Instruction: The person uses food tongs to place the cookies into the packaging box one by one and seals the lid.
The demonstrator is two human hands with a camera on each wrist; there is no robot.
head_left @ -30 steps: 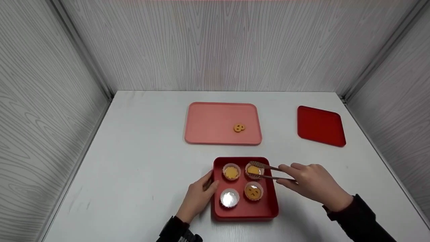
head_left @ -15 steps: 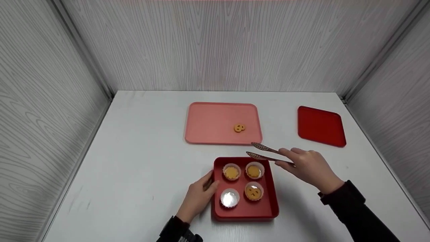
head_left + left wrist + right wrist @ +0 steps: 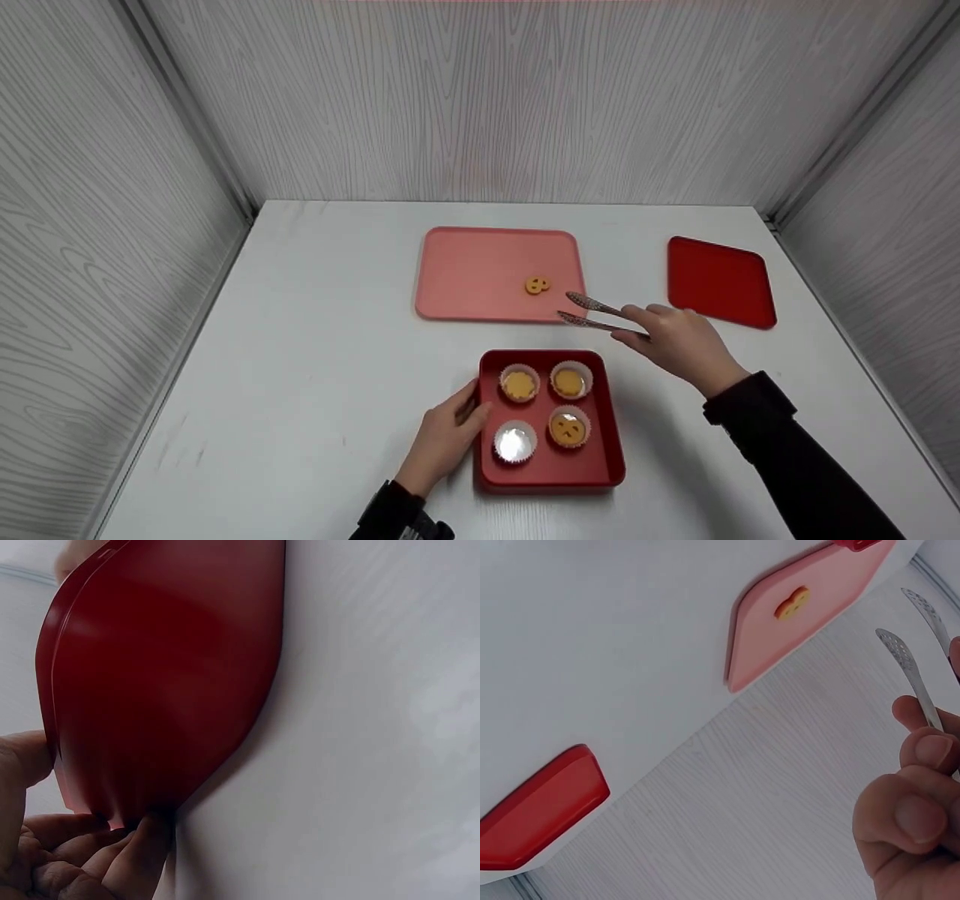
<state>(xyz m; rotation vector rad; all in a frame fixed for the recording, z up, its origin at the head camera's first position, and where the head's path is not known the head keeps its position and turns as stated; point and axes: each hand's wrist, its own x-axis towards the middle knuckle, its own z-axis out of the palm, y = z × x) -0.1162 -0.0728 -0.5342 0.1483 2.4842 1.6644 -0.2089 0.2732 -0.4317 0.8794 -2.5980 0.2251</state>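
Observation:
A square red box (image 3: 551,472) holds several paper baking cups in the head view. A bare cup (image 3: 514,442) sits front left; a face-patterned cookie (image 3: 568,430) lies in the front right cup, and yellow cookies (image 3: 519,385) fill the back ones. With thumb at the rim and fingers bent against the side wall, my left hand (image 3: 442,441) grips the box's left side. Metal tongs (image 3: 596,304) are held by my right hand (image 3: 681,347), their tips apart with nothing between them, over the near right corner of the pink tray (image 3: 472,274). One cookie (image 3: 537,285) lies on that tray.
A smaller red tray (image 3: 721,281) lies at the back right of the white table (image 3: 315,360). Wood-grain panels (image 3: 480,97) enclose the table at the back and both sides.
My right hand has lifted the tongs from the back right cup and carried them away from me to the pink tray, leaving a yellow cookie in that cup. The left hand stays on the box.

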